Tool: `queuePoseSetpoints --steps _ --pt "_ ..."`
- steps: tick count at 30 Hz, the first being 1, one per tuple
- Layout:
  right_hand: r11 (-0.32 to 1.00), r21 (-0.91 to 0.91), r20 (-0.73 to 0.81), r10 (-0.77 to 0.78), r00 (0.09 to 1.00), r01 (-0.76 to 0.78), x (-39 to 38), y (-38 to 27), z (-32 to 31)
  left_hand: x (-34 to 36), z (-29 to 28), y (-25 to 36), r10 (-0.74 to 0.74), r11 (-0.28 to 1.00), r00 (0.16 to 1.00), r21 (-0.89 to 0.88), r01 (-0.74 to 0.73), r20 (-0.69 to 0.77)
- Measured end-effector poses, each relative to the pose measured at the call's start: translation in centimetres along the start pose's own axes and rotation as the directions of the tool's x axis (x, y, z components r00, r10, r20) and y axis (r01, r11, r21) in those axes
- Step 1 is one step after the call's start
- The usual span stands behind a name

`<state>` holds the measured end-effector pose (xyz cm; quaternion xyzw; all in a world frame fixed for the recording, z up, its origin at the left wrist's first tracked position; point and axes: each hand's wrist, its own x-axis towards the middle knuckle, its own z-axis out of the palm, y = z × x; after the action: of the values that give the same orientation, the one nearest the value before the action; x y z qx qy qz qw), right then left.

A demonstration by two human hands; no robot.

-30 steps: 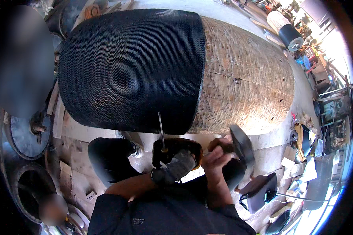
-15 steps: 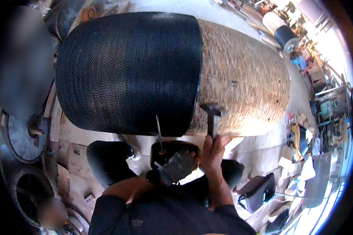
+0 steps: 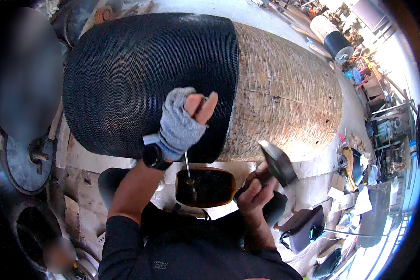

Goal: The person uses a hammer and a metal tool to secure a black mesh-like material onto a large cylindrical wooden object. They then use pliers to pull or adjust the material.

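A large drum lies across the middle, its left part wrapped in fine ridged black rows (image 3: 126, 70), its right part pale and pitted (image 3: 284, 88). My left hand (image 3: 189, 119), in a grey fingerless glove with a dark watch at the wrist, is over the black section near its edge, fingers closed on something too small to make out. My right hand (image 3: 256, 193) grips a hammer (image 3: 277, 163) below the pale section. A dark tray with a yellowish rim (image 3: 219, 186) sits between my knees, with a thin metal rod (image 3: 187, 163) standing in it.
Round metal plates (image 3: 25, 165) and a hollow dark cylinder (image 3: 21, 214) lie at left. A dark bag-like case (image 3: 301, 226), scraps and cardboard lie at lower right. A smaller half-black drum (image 3: 338, 46) lies at upper right among clutter and planks.
My left hand has risen out of the tray onto the drum's black section. The hammer, raised against the pale section half a second ago, is tilted to the right and lower again.
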<state>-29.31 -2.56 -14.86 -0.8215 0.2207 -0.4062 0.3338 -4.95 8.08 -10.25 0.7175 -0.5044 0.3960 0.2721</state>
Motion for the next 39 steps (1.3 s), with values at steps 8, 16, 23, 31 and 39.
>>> queuePoseSetpoints --steps 8,16,23,31,39 --pt "0.987 -0.080 0.121 0.147 0.982 -0.138 -0.1 1.0 0.6 0.5 1.4 -2.3 -0.008 1.000 1.000 -0.004 0.008 -0.028" --pt "0.968 -0.186 0.178 0.199 0.964 -0.166 1.1 0.0 1.2 0.7 0.8 -2.4 -0.055 0.998 0.998 -0.039 0.057 0.033" --pt "0.954 -0.300 0.176 0.044 0.983 0.011 2.3 2.2 2.1 1.3 1.5 -2.6 -0.136 0.990 0.991 -0.023 0.136 0.016" --pt "0.986 0.017 0.061 -0.169 0.984 0.168 1.5 1.7 0.3 2.9 0.6 -2.9 -0.001 0.992 1.000 0.124 0.003 -0.019" --pt "0.967 -0.213 0.163 0.178 0.970 -0.141 -1.7 4.0 1.2 3.2 0.1 0.2 -0.094 0.996 0.996 0.013 0.094 0.005"
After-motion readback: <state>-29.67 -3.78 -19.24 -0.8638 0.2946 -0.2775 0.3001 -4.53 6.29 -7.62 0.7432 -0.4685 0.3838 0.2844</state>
